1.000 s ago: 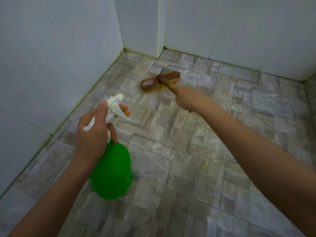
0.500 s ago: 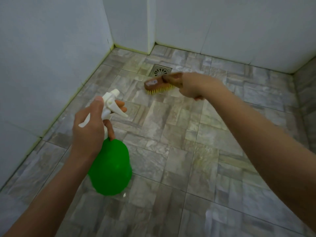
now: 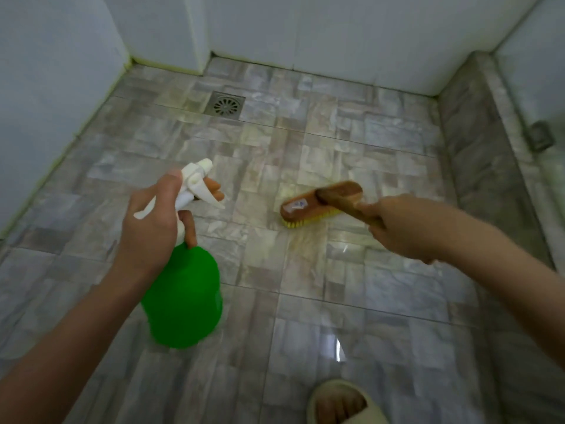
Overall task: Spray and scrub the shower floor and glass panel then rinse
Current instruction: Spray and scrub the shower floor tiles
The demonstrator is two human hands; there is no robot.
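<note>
- My left hand [image 3: 149,228] grips the green spray bottle [image 3: 183,298], fingers on its white trigger [image 3: 200,186].
- My right hand [image 3: 403,228] clasps the wooden brush [image 3: 318,203], bristles on the shower floor [image 3: 305,142].
- Drain [image 3: 225,105] beyond; my sandalled foot [image 3: 342,402] below.

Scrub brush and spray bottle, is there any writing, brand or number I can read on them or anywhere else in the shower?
Sticker on the wooden back of the scrub brush: a small label with a bluish mark, too small and blurred to read.
Spray bottle: no label or print showing on its green body or white trigger.
Floor drain, tiles, walls: no text.
</note>
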